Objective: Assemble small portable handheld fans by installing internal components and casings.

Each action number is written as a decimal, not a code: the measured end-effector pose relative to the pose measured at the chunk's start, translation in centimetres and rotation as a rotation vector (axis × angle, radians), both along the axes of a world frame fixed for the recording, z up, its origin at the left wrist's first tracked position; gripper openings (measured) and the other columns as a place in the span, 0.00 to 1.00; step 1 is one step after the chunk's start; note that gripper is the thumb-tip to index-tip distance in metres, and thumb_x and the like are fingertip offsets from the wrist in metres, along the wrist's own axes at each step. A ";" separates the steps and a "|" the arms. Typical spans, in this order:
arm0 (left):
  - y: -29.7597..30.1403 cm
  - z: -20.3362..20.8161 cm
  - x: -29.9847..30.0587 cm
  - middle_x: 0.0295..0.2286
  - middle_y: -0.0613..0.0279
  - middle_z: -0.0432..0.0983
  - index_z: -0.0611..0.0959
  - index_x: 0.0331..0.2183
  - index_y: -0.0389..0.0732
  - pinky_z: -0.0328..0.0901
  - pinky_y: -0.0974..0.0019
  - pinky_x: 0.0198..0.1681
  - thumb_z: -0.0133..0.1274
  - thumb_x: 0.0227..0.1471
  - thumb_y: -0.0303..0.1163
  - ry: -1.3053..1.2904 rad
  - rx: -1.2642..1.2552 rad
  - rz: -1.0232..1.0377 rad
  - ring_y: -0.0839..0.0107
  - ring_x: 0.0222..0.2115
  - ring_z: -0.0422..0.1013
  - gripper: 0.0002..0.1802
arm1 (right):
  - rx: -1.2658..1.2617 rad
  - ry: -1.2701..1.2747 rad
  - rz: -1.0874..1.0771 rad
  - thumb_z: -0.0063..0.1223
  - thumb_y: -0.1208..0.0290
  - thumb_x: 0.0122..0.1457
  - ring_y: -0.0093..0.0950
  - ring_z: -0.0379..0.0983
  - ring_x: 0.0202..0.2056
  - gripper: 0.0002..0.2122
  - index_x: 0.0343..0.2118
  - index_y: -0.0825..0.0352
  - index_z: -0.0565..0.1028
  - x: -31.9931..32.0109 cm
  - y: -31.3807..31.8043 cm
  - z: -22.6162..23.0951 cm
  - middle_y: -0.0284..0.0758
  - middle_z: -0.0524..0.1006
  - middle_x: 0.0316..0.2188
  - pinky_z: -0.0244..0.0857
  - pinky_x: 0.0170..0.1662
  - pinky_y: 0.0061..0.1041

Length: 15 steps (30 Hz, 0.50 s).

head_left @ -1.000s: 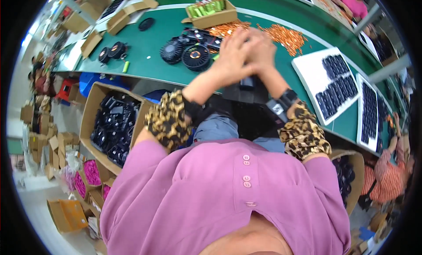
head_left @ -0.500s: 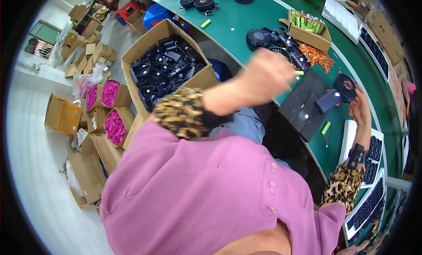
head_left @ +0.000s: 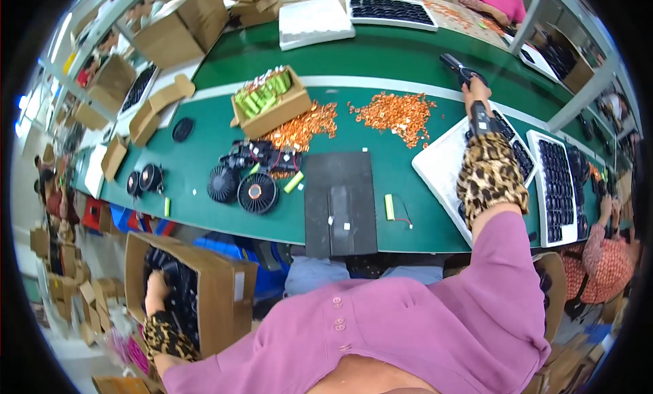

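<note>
Green workshop bench (head_left: 194, 166), cardboard box (head_left: 223, 309) alongside, right fingers (head_left: 470, 89) gripping fan (head_left: 465, 72), left fingers (head_left: 156, 285) unclear

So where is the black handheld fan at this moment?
The black handheld fan is at the head view's upper right, in the right hand, beyond the white tray beneath that forearm.
</note>
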<state>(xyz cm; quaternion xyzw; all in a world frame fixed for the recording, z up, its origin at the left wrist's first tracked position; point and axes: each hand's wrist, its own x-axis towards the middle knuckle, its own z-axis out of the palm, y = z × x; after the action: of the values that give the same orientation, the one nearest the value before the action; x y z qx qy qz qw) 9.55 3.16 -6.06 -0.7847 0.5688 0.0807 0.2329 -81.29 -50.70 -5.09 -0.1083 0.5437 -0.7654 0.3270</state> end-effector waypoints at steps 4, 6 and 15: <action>3.3 -3.7 5.9 0.28 0.51 0.74 0.83 0.22 0.39 0.67 0.57 0.42 0.69 0.25 0.33 -0.131 -0.010 -0.071 0.52 0.34 0.71 0.15 | 0.342 0.162 -0.041 0.58 0.67 0.49 0.40 0.66 0.53 0.37 0.59 0.70 0.50 -0.4 -4.3 -2.1 0.47 0.63 0.55 0.65 0.53 0.33; -3.9 -3.5 5.0 0.30 0.49 0.74 0.83 0.26 0.39 0.67 0.55 0.43 0.65 0.26 0.30 -0.062 -0.048 -0.093 0.51 0.36 0.71 0.15 | 0.910 0.932 0.296 0.59 0.62 0.49 0.40 0.63 0.55 0.37 0.59 0.69 0.54 -7.4 -5.7 -4.7 0.48 0.66 0.54 0.58 0.57 0.32; 0.7 7.1 -2.2 0.39 0.44 0.74 0.81 0.39 0.38 0.65 0.58 0.48 0.52 0.38 0.29 0.205 -0.464 0.081 0.49 0.41 0.70 0.20 | -0.059 1.552 0.551 0.54 0.68 0.51 0.40 0.73 0.44 0.23 0.52 0.64 0.71 10.3 7.3 10.2 0.43 0.72 0.49 0.67 0.49 0.32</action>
<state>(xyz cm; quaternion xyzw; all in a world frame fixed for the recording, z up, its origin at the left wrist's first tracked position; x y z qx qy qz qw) 7.31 3.90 1.08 -0.8271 0.5607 0.0366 -0.0158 -70.99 -43.39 5.13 -0.7446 0.5485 -0.3792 0.0312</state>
